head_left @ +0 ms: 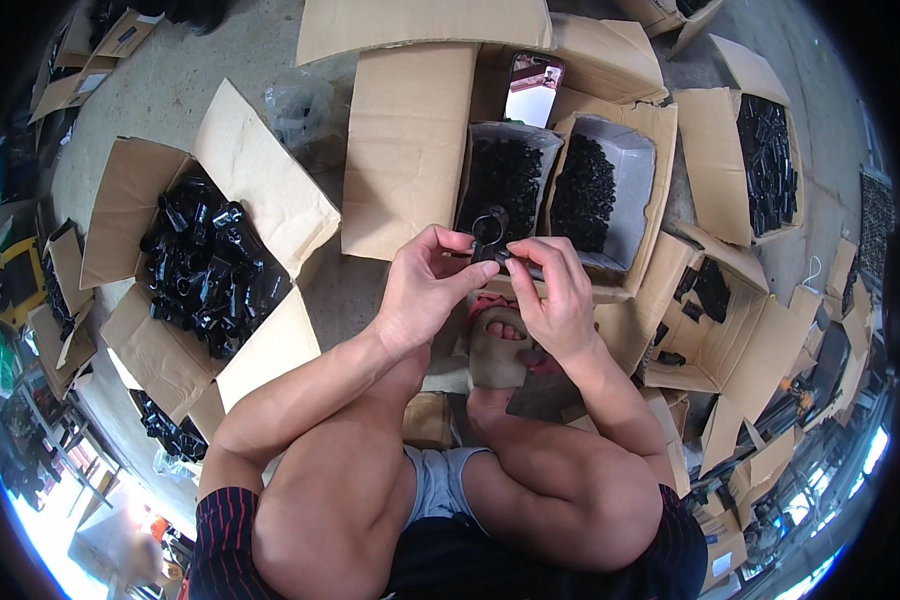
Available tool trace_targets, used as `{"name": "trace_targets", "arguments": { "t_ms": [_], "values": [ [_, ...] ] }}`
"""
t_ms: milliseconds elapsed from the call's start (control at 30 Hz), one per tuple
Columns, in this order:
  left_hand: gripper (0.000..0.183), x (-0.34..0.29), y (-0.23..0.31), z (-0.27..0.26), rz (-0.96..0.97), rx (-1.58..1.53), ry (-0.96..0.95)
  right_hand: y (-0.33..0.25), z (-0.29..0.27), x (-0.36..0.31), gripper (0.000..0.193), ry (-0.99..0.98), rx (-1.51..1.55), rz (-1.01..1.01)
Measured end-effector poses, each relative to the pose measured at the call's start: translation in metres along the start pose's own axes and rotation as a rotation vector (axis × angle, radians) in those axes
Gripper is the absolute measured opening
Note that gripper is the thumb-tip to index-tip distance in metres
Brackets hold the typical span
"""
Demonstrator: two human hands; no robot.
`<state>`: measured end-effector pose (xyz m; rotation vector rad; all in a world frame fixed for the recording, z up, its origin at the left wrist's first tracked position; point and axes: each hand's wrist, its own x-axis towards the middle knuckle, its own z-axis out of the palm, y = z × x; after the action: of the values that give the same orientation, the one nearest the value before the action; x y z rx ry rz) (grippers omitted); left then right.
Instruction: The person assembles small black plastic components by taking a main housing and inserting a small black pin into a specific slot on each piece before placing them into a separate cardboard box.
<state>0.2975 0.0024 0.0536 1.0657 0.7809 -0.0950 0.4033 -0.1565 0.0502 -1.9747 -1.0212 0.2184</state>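
My left hand (425,290) pinches a black plastic part with a round ring (501,216) at its top, between thumb and fingers. My right hand (558,290) closes thumb and forefinger at the lower right side of the same part. Whether a separate small piece sits between those fingertips is too small to tell. Just beyond the hands stand two grey-lined trays. The left tray (558,148) and the right tray (638,190) hold many small black pieces, heaped to the left in the right one. Both stand inside a cardboard box (660,150).
An open cardboard box (120,215) of black ringed parts lies to the left. A phone (533,95) leans behind the trays. To the right are a box (715,165) of black parts and another (700,365) with a few pieces. My bent legs and a sandal (497,365) are below the hands.
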Motion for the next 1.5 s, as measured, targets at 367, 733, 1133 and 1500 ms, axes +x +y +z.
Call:
{"name": "trace_targets", "arguments": {
  "t_ms": [367,733,1133,1500],
  "values": [
    [0.03,0.0,0.003,0.0,-0.028,0.028,-0.006,0.001,0.0,0.001,0.021,0.0,-0.006,0.007],
    [0.033,-0.002,0.004,0.002,0.018,0.07,0.028,0.003,0.003,0.0,0.018,-0.017,0.0,0.035],
    [0.034,-0.004,0.007,0.006,0.02,0.045,-0.015,0.004,0.006,-0.004,0.013,-0.135,0.078,0.276],
    [0.033,0.001,-0.009,0.0,0.006,0.037,0.021,0.003,0.011,0.002,0.015,-0.136,-0.011,0.131]
  ]
}}
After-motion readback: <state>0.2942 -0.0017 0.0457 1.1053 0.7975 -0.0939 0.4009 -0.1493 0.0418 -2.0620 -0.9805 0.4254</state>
